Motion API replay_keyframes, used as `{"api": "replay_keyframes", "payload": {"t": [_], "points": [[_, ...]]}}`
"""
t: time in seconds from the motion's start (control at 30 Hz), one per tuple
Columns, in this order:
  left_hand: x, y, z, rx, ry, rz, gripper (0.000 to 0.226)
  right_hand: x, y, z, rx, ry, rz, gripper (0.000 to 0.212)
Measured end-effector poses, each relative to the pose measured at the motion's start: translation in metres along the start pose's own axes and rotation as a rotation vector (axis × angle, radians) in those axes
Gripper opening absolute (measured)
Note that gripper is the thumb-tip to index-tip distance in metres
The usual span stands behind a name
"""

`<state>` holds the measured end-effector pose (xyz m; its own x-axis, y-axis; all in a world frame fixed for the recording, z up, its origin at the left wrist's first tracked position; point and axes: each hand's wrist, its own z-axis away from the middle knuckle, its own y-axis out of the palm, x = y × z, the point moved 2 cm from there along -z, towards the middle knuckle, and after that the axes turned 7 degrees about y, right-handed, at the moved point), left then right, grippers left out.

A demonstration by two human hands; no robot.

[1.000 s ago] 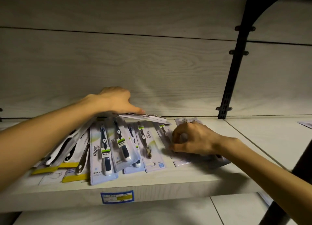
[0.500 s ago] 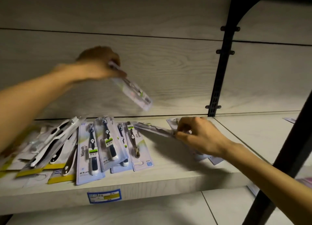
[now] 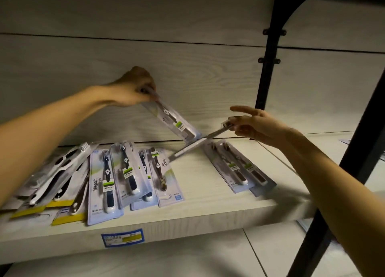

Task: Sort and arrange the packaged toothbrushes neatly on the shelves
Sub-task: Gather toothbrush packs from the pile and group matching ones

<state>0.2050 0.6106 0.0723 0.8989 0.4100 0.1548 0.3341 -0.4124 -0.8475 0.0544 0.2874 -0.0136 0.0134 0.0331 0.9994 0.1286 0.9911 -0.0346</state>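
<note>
My left hand (image 3: 133, 89) grips the top end of a packaged toothbrush (image 3: 177, 124) and holds it tilted in the air above the pale wooden shelf (image 3: 187, 210). My right hand (image 3: 256, 124) pinches one end of a second pack (image 3: 198, 143), seen edge-on and slanting down to the left, with its index finger stretched out. The two lifted packs cross near the back wall. Several blue-backed packs (image 3: 127, 176) lie side by side at the shelf's middle. Two more packs (image 3: 239, 168) lie to the right, under my right forearm.
Yellow-backed packs with white and dark brushes (image 3: 54, 183) lie in a loose heap at the left. A blue price label (image 3: 121, 237) sticks to the shelf's front edge. A black metal upright (image 3: 268, 68) runs up the back wall, and a dark diagonal bar (image 3: 343, 183) crosses at the right.
My left hand lifted a pack off the shelf and now holds it lower and further right. My right hand raised a second pack off the shelf. Two packs beneath it came into view.
</note>
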Motion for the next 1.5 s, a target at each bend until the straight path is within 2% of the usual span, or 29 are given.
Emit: {"api": "replay_keyframes", "payload": {"t": [0.1, 0.2, 0.33, 0.53, 0.63, 0.8, 0.9, 1.03, 1.17, 1.27, 1.33, 1.5], "points": [[0.004, -0.003, -0.003, -0.009, -0.076, 0.012, 0.017, -0.004, -0.005, -0.009, -0.091, -0.040, -0.043, 0.057], [0.009, -0.005, -0.006, -0.031, -0.140, 0.048, 0.015, -0.006, -0.005, -0.015, -0.202, -0.062, 0.010, 0.050], [-0.003, 0.000, -0.010, 0.032, -0.193, 0.207, 0.016, -0.007, 0.001, -0.024, -0.284, -0.062, 0.040, 0.049], [-0.045, 0.032, -0.024, 0.077, -0.273, 0.296, 0.038, -0.012, 0.029, -0.033, -0.188, -0.004, 0.253, 0.037], [-0.062, 0.046, -0.037, 0.111, -0.285, 0.362, 0.042, -0.012, 0.040, -0.038, -0.200, 0.008, 0.357, 0.033], [-0.086, 0.073, -0.049, 0.201, -0.338, 0.548, 0.052, -0.015, 0.049, -0.044, -0.195, -0.029, 0.536, 0.036], [-0.098, 0.101, -0.045, 0.274, -0.364, 0.524, 0.057, -0.021, 0.046, -0.043, -0.182, -0.041, 0.641, 0.038], [-0.108, 0.131, -0.034, 0.374, -0.373, 0.504, 0.058, -0.029, 0.044, -0.034, -0.063, -0.036, 0.754, 0.044], [-0.113, 0.138, -0.029, 0.432, -0.287, 0.371, 0.067, -0.038, 0.038, -0.022, -0.037, -0.056, 0.884, 0.046], [-0.122, 0.143, -0.024, 0.486, -0.214, 0.373, 0.057, -0.050, 0.035, -0.015, -0.057, -0.074, 0.989, 0.036], [-0.129, 0.151, -0.019, 0.486, -0.175, 0.353, 0.043, -0.059, 0.034, -0.013, -0.089, -0.101, 0.961, 0.032], [-0.135, 0.162, -0.015, 0.394, -0.208, 0.216, 0.040, -0.069, 0.024, -0.015, -0.190, -0.070, 0.723, 0.046]]}}
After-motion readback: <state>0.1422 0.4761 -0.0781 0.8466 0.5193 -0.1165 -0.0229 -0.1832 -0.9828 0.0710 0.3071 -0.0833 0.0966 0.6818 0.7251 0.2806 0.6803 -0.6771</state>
